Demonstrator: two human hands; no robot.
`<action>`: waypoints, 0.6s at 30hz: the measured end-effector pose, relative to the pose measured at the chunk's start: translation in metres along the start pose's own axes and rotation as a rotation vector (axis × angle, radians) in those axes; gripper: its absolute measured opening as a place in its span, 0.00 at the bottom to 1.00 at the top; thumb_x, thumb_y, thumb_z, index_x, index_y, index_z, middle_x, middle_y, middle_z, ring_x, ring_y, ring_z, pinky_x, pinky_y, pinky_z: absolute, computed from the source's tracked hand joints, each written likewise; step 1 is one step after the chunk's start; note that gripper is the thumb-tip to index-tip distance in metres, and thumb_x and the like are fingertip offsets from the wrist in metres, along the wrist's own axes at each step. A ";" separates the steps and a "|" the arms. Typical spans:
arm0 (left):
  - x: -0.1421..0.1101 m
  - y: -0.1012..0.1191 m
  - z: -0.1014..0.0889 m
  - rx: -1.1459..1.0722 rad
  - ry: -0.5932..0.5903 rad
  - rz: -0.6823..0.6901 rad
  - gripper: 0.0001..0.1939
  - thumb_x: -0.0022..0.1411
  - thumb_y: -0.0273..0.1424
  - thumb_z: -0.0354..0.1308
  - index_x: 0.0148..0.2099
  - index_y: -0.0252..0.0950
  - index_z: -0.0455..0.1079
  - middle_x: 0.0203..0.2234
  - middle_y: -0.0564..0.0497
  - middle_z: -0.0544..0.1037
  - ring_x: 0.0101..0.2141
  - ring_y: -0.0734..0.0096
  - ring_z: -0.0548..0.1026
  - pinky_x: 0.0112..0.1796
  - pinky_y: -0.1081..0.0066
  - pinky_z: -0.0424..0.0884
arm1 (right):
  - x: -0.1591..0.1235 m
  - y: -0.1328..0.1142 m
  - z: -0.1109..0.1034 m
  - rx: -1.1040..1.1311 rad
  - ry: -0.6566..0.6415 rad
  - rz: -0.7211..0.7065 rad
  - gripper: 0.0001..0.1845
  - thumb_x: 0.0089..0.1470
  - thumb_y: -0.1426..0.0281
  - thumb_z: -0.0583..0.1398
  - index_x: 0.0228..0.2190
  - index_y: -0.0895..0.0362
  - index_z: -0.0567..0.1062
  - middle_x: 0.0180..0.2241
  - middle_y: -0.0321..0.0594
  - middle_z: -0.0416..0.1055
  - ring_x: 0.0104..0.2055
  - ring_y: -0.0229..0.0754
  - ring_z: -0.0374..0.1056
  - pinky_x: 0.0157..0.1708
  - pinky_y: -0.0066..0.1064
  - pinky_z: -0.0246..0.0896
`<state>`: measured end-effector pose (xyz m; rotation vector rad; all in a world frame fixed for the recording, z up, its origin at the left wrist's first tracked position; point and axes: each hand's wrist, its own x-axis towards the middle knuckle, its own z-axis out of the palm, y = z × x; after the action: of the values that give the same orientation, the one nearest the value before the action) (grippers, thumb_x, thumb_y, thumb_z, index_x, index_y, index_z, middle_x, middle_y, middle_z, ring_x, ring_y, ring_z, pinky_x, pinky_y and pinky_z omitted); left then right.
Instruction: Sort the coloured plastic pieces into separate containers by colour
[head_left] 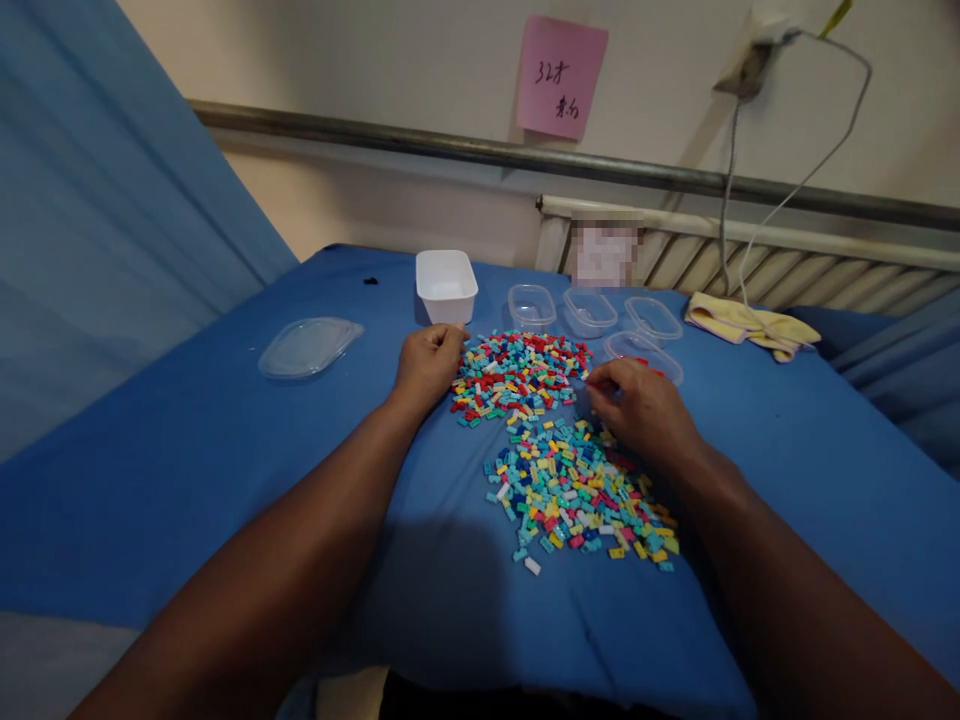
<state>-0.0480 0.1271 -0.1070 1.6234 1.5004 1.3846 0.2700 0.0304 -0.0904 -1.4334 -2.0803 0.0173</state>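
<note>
Small toy bricks of many colours lie in two piles, an upper pile (pixel 517 365) with many red ones and a lower pile (pixel 577 490) with more yellow and light blue. At the left edge of the upper pile is my left hand (pixel 431 365), its fingers curled together just in front of a white plastic tub (pixel 448 285). My right hand (pixel 641 405) sits at the right of the piles with thumb and fingertips pinched. Whatever either hand holds is too small to make out. Behind my right hand, a clear container (pixel 667 362) shows some red bricks, partly hidden.
Three more clear containers, a left one (pixel 531 310), a middle one (pixel 590 315) and a right one (pixel 654 320), stand along the back. Stacked clear lids (pixel 307 348) lie at left, a yellow cloth (pixel 750 325) at right. A radiator (pixel 690 260) and cable are behind the blue sheet (pixel 300 480).
</note>
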 end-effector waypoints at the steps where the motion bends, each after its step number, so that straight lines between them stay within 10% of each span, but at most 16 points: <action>1: 0.000 0.000 0.000 0.004 0.000 0.001 0.24 0.68 0.50 0.57 0.38 0.35 0.83 0.25 0.49 0.79 0.27 0.65 0.76 0.29 0.67 0.67 | 0.000 0.004 -0.006 -0.010 0.039 0.023 0.06 0.64 0.67 0.63 0.40 0.54 0.81 0.39 0.44 0.82 0.40 0.50 0.76 0.43 0.39 0.69; 10: 0.000 0.001 0.000 0.004 0.004 -0.001 0.23 0.68 0.49 0.58 0.38 0.35 0.83 0.25 0.49 0.79 0.27 0.65 0.75 0.30 0.68 0.68 | -0.005 0.040 -0.029 -0.139 0.208 0.118 0.14 0.68 0.61 0.62 0.46 0.56 0.84 0.44 0.52 0.82 0.44 0.56 0.76 0.48 0.47 0.71; 18: 0.000 0.000 0.000 0.013 0.001 0.000 0.23 0.68 0.49 0.58 0.37 0.35 0.82 0.25 0.49 0.79 0.27 0.65 0.76 0.29 0.68 0.68 | 0.009 -0.022 0.021 0.128 -0.226 -0.234 0.14 0.72 0.70 0.59 0.50 0.52 0.85 0.49 0.45 0.85 0.52 0.51 0.78 0.56 0.43 0.71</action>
<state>-0.0483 0.1274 -0.1065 1.6305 1.5126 1.3781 0.2392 0.0354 -0.0963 -1.1494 -2.3725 0.2236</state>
